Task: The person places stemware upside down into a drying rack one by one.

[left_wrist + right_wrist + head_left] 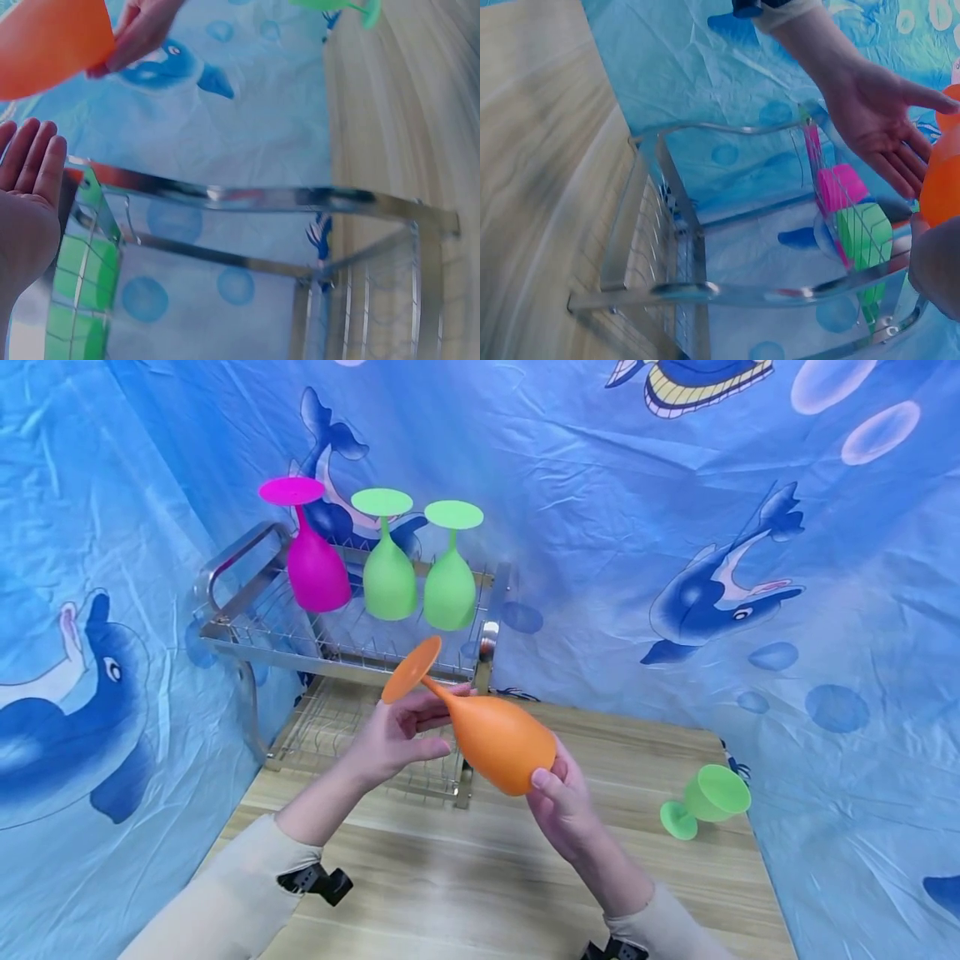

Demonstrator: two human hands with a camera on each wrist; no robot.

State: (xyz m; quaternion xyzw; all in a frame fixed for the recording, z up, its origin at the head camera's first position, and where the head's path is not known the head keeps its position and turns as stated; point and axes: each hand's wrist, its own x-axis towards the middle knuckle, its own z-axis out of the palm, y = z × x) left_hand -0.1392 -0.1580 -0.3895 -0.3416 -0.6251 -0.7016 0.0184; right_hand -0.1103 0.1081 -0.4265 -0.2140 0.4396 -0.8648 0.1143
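A wooden counter (480,868) lies under both hands, walled in by a blue dolphin-print sheet (750,568). Beyond the hands, at the counter's far left, stands a two-tier metal dish rack (247,627). On its upper tier, above and behind the left hand, three goblets sit upside down in a row: a magenta goblet (315,568), then a green goblet (388,578) and a second green goblet (448,587) just beside it. Between the hands, in the air, is an orange goblet (498,743), tilted with its foot up and to the left. The right hand (566,802) grips its bowl from below, thumb curled over the rim end. The left hand (390,739) is loose-fingered, fingers straight, touching the stem near the foot. To the right of the right hand, well apart, a small green goblet (708,800) lies on its side on the counter.
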